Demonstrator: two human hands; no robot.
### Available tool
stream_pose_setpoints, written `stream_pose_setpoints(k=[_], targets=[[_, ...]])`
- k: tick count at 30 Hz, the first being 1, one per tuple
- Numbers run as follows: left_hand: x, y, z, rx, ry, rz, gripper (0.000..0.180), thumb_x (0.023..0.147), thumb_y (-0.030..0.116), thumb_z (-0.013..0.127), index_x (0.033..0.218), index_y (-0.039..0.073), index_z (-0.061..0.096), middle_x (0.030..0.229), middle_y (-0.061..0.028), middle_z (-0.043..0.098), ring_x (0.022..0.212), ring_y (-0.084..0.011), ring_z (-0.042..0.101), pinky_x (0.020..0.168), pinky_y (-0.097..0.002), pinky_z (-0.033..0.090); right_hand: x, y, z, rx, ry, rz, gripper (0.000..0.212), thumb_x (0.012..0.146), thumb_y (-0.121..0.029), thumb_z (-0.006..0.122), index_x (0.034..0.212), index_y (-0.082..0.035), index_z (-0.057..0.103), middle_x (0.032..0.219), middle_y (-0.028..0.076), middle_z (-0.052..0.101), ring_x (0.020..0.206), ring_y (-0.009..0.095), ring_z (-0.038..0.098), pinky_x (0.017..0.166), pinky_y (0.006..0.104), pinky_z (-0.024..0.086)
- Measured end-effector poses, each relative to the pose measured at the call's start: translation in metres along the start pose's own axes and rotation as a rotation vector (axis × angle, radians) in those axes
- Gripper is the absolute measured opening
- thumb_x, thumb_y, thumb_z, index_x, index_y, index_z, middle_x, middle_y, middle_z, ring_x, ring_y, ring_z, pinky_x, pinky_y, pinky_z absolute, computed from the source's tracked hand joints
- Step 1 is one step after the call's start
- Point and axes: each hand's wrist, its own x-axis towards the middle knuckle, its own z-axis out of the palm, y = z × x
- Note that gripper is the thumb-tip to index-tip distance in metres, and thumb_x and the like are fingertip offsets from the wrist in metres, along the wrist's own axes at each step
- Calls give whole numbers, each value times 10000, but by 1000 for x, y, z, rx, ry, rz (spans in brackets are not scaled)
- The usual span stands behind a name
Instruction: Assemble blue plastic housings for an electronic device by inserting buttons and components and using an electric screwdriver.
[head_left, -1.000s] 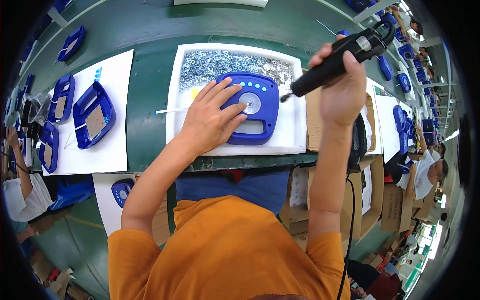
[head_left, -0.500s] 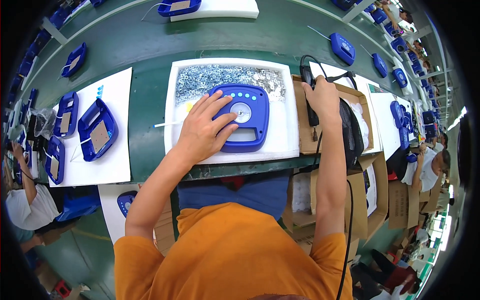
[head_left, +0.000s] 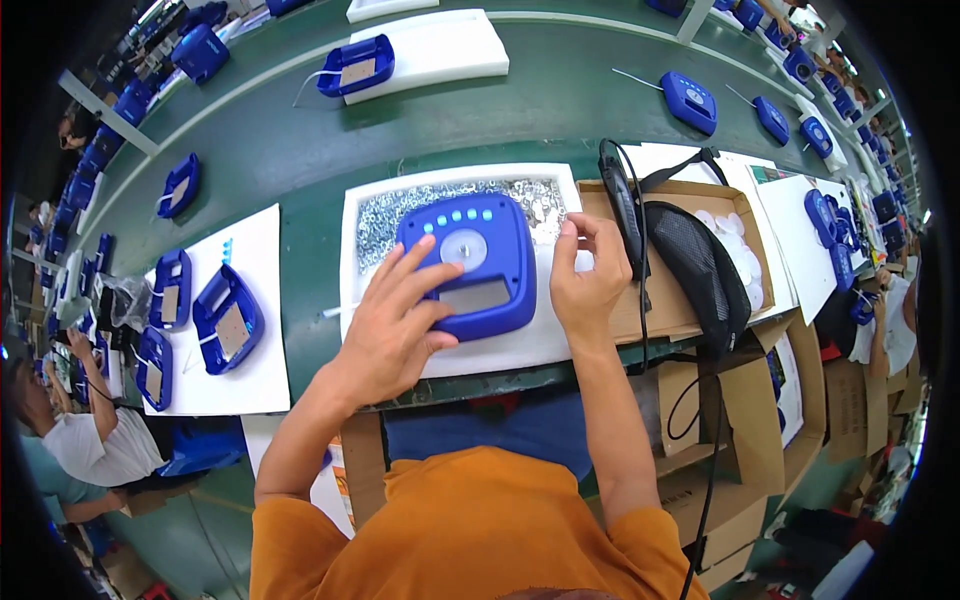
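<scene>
Left hand [head_left: 395,330] spread open on blue housing [head_left: 500,255], over foam tray's [head_left: 500,358] middle. Right hand [head_left: 590,275] at tray's right edge, fingertips curled together, grip unclear. Loose metal pieces [head_left: 378,222] in tray's far part: could scratch housing if it slides.

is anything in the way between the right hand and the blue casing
Nothing visible stands between the right hand and the blue casing; the white foam tray shows below the gap. The left hand rests on the casing's left side, and the black driver is right of the right hand.
</scene>
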Motion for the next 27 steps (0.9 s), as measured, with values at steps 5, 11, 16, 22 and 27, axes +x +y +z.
stream_pose_setpoints(k=[5,11,16,22,27], targets=[[78,-62,9,53,100,104,272,955,197,877,1131,33,750,1607,-183,654,1664,-483,448,1364,-645,357,-6,1,2,23,-15,-62,104,984,26,774,1083,1,764,967,158,791,777,315,762,669,386,608],[222,-173,65,372,238,-10,496,1073,378,786,1412,24,709,1758,-214,510,1686,-495,384,1384,-633,302,-12,-1,4,57,-74,-45,119,971,32,773,1085,-3,762,977,158,778,769,319,758,659,381,615],[266,-244,60,568,164,-480,705,1076,368,734,1681,61,544,1799,-242,451,1689,-466,377,1384,-625,295,-12,1,0,35,-158,-65,104,961,38,783,1054,1,755,947,147,770,750,311,751,641,373,611],[221,-322,16,777,106,-760,621,982,215,755,1578,79,647,1579,-212,646,1572,-454,510,1375,-720,230,-9,-3,3,70,-238,-58,114,950,51,783,1040,-13,757,926,136,772,747,305,754,637,372,616],[196,-342,-2,952,22,-649,373,1018,133,661,1372,111,778,1288,-147,801,1335,-349,726,1362,-698,293,-12,-2,2,97,-298,-10,107,953,28,798,1038,-31,769,930,123,777,768,284,768,649,362,633]])
